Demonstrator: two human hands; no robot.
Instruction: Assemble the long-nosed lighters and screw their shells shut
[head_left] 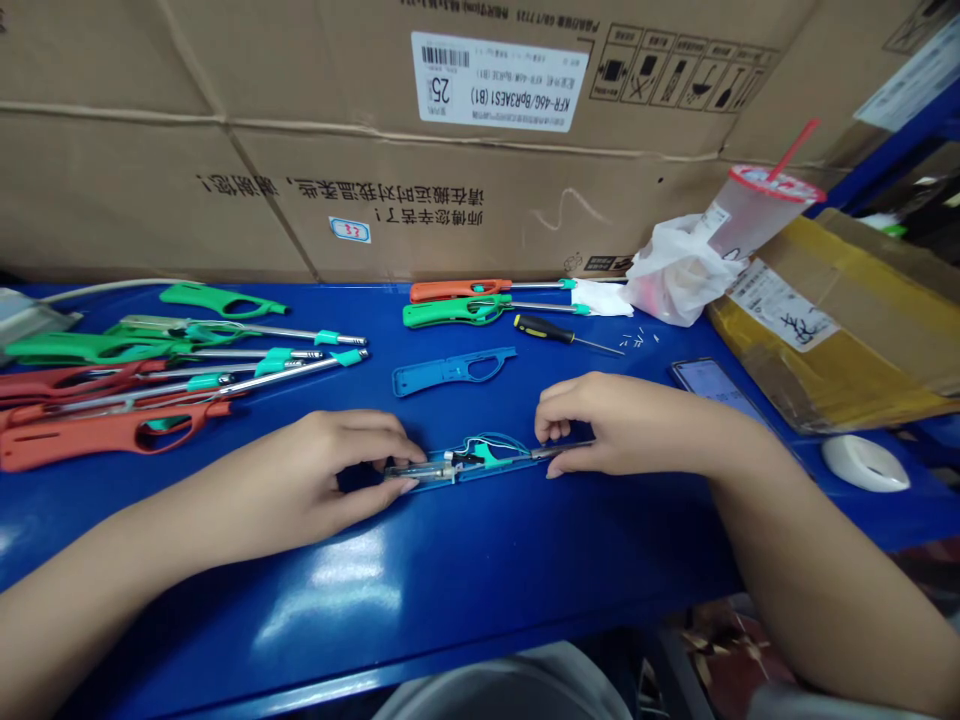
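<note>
An opened blue gas lighter [480, 458] lies on the blue table in front of me, with its inner parts showing: a clear fuel tank, thin wires and a green trigger. My left hand [352, 465] grips its tank end between thumb and fingers. At the other end, my right hand [581, 425] pinches the metal tube, which is partly covered by the fingers. Just behind lies the loose blue half shell [454, 371]. A black and yellow screwdriver [546, 330] rests farther back, beside several small white bits [637, 338].
Several red and green lighters [150, 380] are piled at left. An orange lighter [459, 290] and a green lighter [457, 311] lie at the back. At right are a phone [716, 385], a white mouse [866, 463], a bagged drink cup [761, 212] and a taped carton [847, 320].
</note>
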